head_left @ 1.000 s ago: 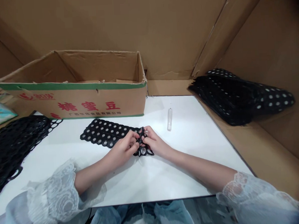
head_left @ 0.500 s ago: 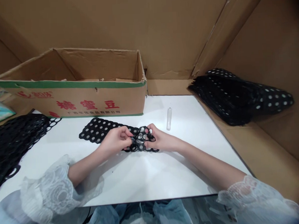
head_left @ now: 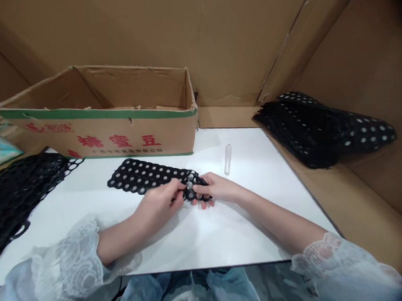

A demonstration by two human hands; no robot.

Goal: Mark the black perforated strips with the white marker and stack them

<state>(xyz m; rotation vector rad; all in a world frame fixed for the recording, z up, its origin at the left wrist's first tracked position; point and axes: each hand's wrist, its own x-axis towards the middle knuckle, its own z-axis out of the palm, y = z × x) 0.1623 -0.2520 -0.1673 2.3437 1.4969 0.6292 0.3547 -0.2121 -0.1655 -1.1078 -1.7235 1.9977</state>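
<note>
A black strip with rows of round whitish dots lies across the white table. Its right end is lifted and bunched between my hands. My right hand grips that end, thumb on top and fingertips showing underneath. Thumb and forefinger of my left hand are pinched together at the near edge of the strip, just left of my right thumb. Whatever small piece the left fingertips hold there is hidden. A clear slim tube lies on the table beyond my right hand.
A large open cardboard box stands at the back left. Black perforated sheets are piled at the left. More dotted black strips lie heaped at the right on cardboard. Cardboard walls enclose the table.
My left hand has come nearer and turned, moving from the strip's middle to its near edge. The strip's right end is flatter, with my right fingers now under it.
</note>
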